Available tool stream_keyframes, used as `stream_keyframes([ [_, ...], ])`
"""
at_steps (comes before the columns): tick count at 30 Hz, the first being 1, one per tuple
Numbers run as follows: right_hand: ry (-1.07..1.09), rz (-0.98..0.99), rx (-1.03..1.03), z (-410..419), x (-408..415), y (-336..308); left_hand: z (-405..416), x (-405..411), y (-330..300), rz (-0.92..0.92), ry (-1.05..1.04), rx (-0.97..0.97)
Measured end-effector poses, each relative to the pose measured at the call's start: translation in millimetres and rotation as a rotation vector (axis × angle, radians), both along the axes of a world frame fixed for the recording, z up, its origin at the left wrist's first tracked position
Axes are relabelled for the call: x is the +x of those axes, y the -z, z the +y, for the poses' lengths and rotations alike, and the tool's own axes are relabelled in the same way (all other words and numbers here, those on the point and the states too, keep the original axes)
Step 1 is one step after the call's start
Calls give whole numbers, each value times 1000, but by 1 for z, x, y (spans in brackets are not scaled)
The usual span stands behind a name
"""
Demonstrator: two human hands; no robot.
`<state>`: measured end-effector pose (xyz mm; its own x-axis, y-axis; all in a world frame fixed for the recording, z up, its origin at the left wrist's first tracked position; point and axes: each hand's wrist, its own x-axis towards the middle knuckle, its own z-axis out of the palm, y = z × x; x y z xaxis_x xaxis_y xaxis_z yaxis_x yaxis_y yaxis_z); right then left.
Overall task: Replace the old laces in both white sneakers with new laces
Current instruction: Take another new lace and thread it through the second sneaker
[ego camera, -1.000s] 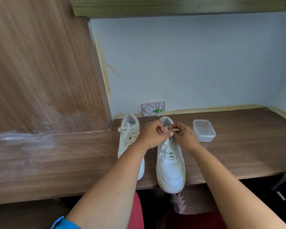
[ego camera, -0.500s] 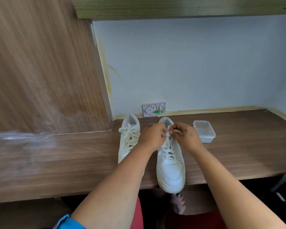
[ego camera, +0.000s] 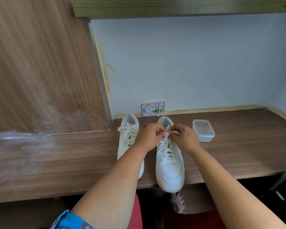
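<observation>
Since the earlier frames both hands have drawn back slightly from the collar toward the upper eyelets of the right-side shoe, and the lace between them now shows a small gap at the fingertips where the hands were previously pressed together. At far left stands a brown wood-grain side panel, meeting the brown wood-grain desk top. On that desk the left white leather sneaker lies toe toward the viewer, its cream lace tied and untouched, its toe half covered by the left forearm. The left hand hovers over the gap between the two shoes, fingers curled, thumb and forefinger pinching a strand of the white flat lace just above the tongue. The right white leather sneaker sits beside the first, not touching, its toe overhanging the desk edge. The lace runs up from the eyelets directly into both sets of fingertips. The right hand is likewise curled, pinching the other strand at the upper eyelets. Behind, a white wall socket plate is fixed low on the pale wall. Right of the hands stands a clear plastic rectangular tub, apart from the shoe.
</observation>
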<state>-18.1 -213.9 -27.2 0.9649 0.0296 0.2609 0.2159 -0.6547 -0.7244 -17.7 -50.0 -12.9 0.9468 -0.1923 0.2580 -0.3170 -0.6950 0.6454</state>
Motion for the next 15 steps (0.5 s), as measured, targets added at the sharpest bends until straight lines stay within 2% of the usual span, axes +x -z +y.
stream_keyframes([
  [7,-178,112,-12,-14,-1,-14,3,2,-1,85,12,-45],
  [12,-111,-87,-17,-6,-2,-5,7,0,-5,227,34,-177],
  [15,-104,-85,-195,-4,3,-1,7,-2,-4,297,70,-122],
])
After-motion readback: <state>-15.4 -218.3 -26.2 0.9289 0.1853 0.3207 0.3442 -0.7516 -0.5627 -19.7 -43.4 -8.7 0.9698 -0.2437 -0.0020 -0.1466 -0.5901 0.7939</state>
